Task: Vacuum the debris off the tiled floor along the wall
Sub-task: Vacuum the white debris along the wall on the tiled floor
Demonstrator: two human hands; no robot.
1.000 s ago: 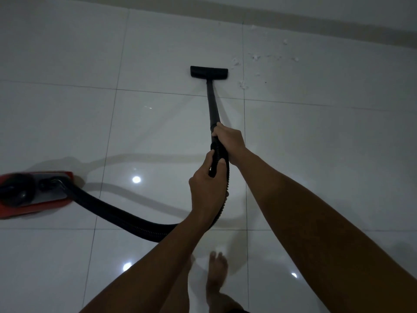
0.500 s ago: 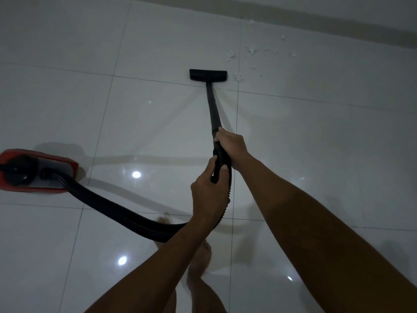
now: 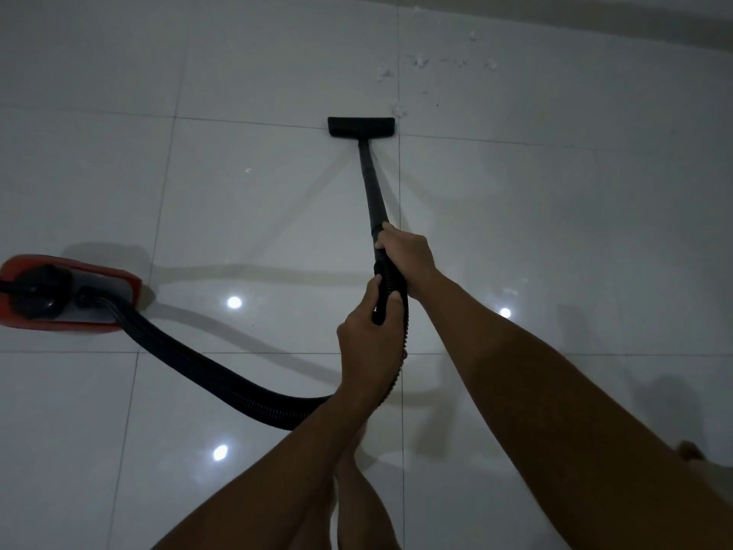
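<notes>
A black vacuum wand [image 3: 371, 188] runs from my hands up to a flat black floor nozzle [image 3: 361, 127] resting on the white tiles. My right hand [image 3: 408, 254] grips the wand's lower end where the ribbed hose joins. My left hand [image 3: 367, 347] holds the hose just below it. White debris [image 3: 420, 62], several small scraps, lies scattered on the tile beyond and to the right of the nozzle, near the wall base [image 3: 595, 17]. One scrap [image 3: 397, 109] sits just off the nozzle's right corner.
The red vacuum body [image 3: 63, 295] sits on the floor at the left edge. Its black ribbed hose [image 3: 222, 381] curves across the tiles to my hands. My bare legs and feet [image 3: 357, 498] stand at the bottom centre. Glossy tiles [image 3: 555, 216] reflect ceiling lights.
The nozzle has drawn back from the debris, toward me and off the far tile line. The vacuum body has slid rightward, further into view. I have stepped back.
</notes>
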